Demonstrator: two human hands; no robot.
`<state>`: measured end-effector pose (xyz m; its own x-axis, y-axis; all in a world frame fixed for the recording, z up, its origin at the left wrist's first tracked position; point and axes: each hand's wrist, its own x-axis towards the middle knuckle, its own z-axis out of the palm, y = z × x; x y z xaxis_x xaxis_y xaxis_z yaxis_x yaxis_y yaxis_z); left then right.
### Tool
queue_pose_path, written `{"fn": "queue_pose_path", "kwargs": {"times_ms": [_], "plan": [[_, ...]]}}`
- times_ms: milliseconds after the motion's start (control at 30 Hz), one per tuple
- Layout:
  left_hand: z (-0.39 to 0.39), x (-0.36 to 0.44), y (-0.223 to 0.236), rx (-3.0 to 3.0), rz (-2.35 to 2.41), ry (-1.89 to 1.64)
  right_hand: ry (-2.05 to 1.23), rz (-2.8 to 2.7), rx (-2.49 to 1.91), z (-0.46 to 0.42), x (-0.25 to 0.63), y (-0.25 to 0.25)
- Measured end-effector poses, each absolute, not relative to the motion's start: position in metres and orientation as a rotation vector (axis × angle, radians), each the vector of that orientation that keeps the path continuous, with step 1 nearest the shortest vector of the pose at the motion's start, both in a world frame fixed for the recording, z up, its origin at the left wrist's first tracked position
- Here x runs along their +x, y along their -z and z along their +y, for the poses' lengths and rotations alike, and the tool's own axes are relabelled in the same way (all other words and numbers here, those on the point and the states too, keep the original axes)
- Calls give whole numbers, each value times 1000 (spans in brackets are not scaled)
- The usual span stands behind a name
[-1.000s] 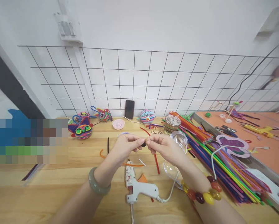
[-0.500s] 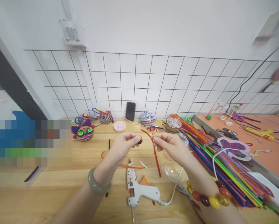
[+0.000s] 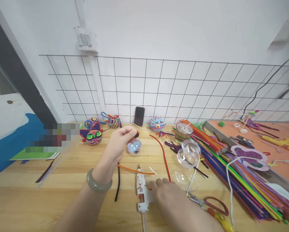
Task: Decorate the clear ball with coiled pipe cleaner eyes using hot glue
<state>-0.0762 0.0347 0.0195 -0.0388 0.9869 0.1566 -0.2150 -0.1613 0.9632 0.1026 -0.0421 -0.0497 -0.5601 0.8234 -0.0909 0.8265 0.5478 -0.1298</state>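
My left hand (image 3: pixel 116 145) is raised over the table, pinching a small black and orange coiled piece (image 3: pixel 137 133) between thumb and fingers. Just below it sits a clear, shiny bluish dome-like item (image 3: pixel 134 146). My right hand (image 3: pixel 167 196) is down over the handle of a white hot glue gun (image 3: pixel 141 187), its fingers curled round and hiding most of the handle. The gun lies nozzle away from me. An orange pipe cleaner (image 3: pixel 130 169) and a small white strip (image 3: pixel 152 170) lie by the nozzle, a red pipe cleaner (image 3: pixel 164 154) to the right.
Clear plastic domes (image 3: pixel 187 158), scissors (image 3: pixel 215 205) and a pile of coloured pipe cleaners (image 3: pixel 231 174) lie on the right. Colourful wrapped ornaments (image 3: pixel 92 136) and a phone (image 3: pixel 139 116) stand along the back. A black strip (image 3: pixel 118 183) lies left of the gun.
My right hand has left the raised spot near my left hand and come down onto the glue gun's handle. My left hand still pinches the black and orange piece.
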Motion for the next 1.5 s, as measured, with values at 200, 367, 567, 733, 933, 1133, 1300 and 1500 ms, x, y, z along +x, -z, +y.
{"fn": "queue_pose_path", "kwargs": {"times_ms": [200,367,567,733,933,1133,1300,1500], "plan": [[34,-79,-22,1156,972,-1458,151,2590,1643,-49,94,84],[37,-82,-20,1132,975,-1473,507,2695,1640,-49,108,78],[41,-85,-16,1132,977,-1478,1515,2663,1579,-31,134,53],[55,-98,-3,1215,1071,-1247,2086,2393,1718,-9,156,42],[70,-97,26,1260,1131,-1027,2154,2424,1684,-6,166,32],[63,-86,29,1318,985,-821,2188,2436,1607,-7,165,35],[61,-84,31,1306,944,-699,2272,2459,1623,-5,167,36],[59,-75,35,1199,909,-626,2579,2396,1725,-4,169,34]]}}
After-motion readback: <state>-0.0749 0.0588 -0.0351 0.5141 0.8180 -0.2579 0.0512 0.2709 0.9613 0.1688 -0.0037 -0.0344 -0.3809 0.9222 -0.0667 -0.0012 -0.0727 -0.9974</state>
